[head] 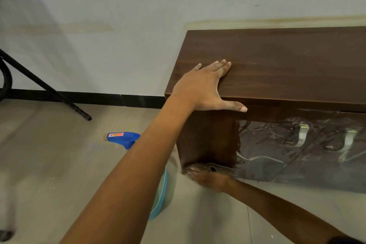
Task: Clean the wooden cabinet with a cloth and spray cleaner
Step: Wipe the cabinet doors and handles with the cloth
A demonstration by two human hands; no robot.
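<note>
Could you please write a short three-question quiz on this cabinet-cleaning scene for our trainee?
1. True or false: the left hand lies flat on the cabinet top, holding nothing.
2. Where is the cloth pressed? A) the cabinet top B) low on the cabinet front, near its left corner C) the floor
3. Fill in: the spray bottle stands on the ____, partly hidden behind the left forearm.

Key: 1 true. 2 B, under the right hand. 3 floor.
</note>
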